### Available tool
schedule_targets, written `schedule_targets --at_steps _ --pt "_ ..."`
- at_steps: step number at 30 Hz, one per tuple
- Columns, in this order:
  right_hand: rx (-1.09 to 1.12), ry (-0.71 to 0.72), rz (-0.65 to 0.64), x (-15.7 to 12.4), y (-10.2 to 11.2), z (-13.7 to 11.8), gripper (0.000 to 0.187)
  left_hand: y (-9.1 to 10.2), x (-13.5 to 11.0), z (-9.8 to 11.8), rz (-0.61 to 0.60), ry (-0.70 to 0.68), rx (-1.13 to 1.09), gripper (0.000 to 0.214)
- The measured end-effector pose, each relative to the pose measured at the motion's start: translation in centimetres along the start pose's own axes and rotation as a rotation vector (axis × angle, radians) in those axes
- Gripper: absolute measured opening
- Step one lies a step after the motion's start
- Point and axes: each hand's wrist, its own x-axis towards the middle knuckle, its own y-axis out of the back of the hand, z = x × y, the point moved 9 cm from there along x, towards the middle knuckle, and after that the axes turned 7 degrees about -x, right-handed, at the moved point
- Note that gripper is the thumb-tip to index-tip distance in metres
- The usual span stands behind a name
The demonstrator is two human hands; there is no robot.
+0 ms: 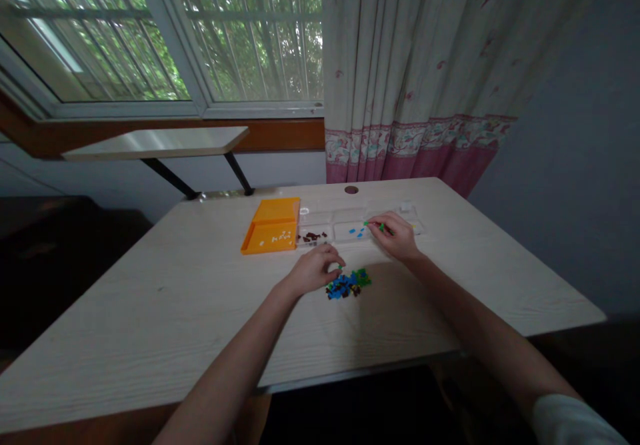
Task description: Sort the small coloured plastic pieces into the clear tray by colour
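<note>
A mixed pile of small toy building bricks (pixel 344 286), blue, green, brown and some yellow, lies on the table. At its far left edge is my left hand (pixel 314 270), thumb and forefinger closing around a small green brick (pixel 341 268). My right hand (pixel 395 234) is over the clear compartment tray (pixel 345 216), with green bricks (pixel 382 227) in its fingers. Below that hand's fingertips, one tray compartment has a few blue bricks (pixel 353 231). Brown bricks (pixel 312 236) sit in the compartment to the left. My right hand covers part of the tray's right side.
An orange open case (pixel 274 213) holding small white pieces (pixel 281 237) stands left of the tray. Behind it, a raised shelf (pixel 165 142) rests on black legs. A round cable hole (pixel 351 190) is near the table's back edge, below the curtain (pixel 380 65).
</note>
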Motion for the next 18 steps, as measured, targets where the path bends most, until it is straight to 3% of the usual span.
schedule_targets --at_steps 5,12,15,18 --pt "-0.13 0.021 -0.148 0.5 0.2 2.4 0.02 0.2 -0.1 -0.7 0.029 0.041 0.018 0.023" --pt "-0.354 -0.144 -0.343 -0.4 -0.5 8.5 0.019 0.3 -0.1 -0.6 0.032 0.054 0.024 0.014" --pt "-0.408 -0.18 -0.366 -0.7 -0.9 9.1 0.02 0.4 0.0 -0.7 0.039 0.055 -0.007 0.013" --pt "-0.353 -0.151 -0.379 -0.8 -1.7 7.5 0.02 0.8 0.2 -1.0 0.093 0.07 -0.085 0.015"
